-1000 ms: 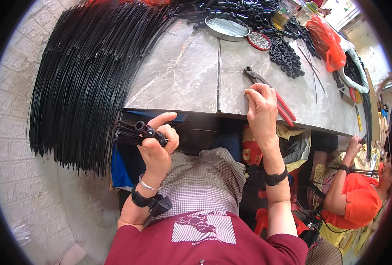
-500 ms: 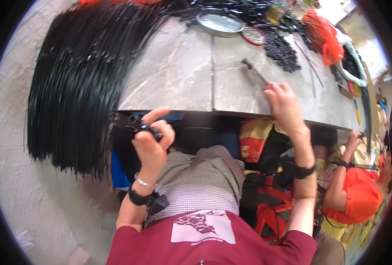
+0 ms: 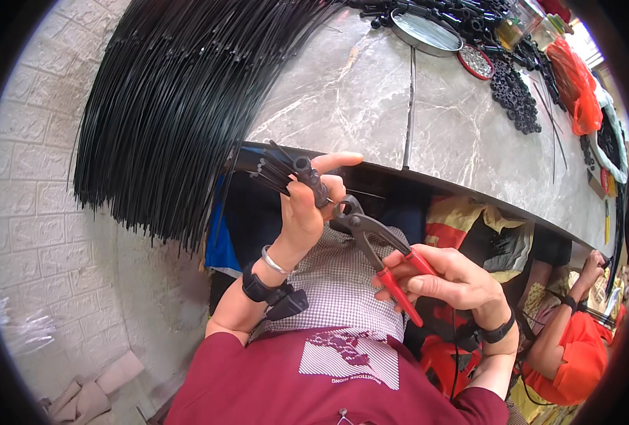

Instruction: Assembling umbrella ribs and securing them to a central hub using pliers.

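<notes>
My left hand (image 3: 301,216) is closed round a black plastic fitting (image 3: 316,190) with a ring-shaped end, its index finger stretched out to the right. Thin black rods (image 3: 275,170) stick out on the left side of this hand. My right hand (image 3: 459,278) grips a pair of pincers (image 3: 362,227) by the red handles, which are spread apart. The dark, rounded jaws are up against the lower end of the fitting, beside my left fingers. Whether they bite on anything is too small to tell.
A thick bundle of long black rods (image 3: 166,120) hangs over the table's (image 3: 335,99) left end. Farther back are a round metal tray (image 3: 427,34), a red-rimmed dish (image 3: 476,62), small black rings (image 3: 516,103) and a red plastic bag (image 3: 573,85). Another person in orange (image 3: 573,358) sits at right.
My right hand has brought the pincers from over the table down to the fitting in my left hand. The view has shifted, so the table sits farther right.
</notes>
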### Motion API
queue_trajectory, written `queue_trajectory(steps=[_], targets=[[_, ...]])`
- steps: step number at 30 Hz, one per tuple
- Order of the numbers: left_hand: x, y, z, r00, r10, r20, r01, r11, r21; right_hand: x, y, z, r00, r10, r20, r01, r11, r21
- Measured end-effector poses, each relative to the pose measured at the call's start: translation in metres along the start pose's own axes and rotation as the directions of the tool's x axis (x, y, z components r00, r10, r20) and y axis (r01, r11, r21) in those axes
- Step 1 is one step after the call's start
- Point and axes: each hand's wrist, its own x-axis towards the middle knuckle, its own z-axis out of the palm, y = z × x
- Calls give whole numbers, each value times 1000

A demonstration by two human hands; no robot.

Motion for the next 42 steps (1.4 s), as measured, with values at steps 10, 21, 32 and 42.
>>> queue_trajectory(steps=[10,21,32,42], targets=[[-2,6,-3,997,-70,36,69,997,44,6,-8,6,1000,-2,-10,1,998,-55],[0,5,-4,996,-79,35,79,997,-2,9,-6,4,1000,-10,-16,9,997,-76],[11,1,-11,987,-59,147,79,988,-133,15,0,-6,998,-53,30,55,997,-55],[15,2,-15,985,-81,151,99,988,-116,19,-6,-11,997,-52,58,56,996,-68]])
